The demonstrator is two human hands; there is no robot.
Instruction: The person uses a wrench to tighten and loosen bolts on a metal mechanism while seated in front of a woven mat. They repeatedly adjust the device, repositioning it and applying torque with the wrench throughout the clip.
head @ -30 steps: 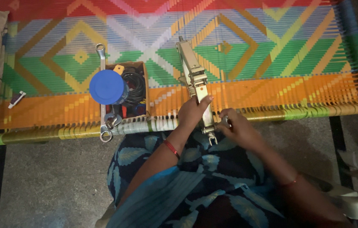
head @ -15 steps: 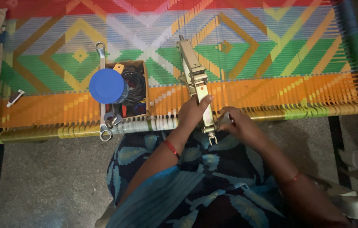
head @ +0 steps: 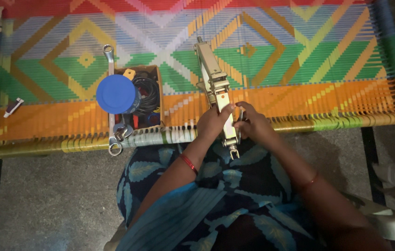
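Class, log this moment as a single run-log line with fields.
left hand: grips scissor jack | right hand: on jack's near end | jack: lying on woven cot | beside: tool box, blue lid

Metal jack (head: 216,93) on woven cot (head: 328,65), box (head: 144,97) to its left, wrench (head: 109,60) beside box

Hands hide the metal jack's (head: 216,90) lower middle — box (head: 148,95) contents indistinct.
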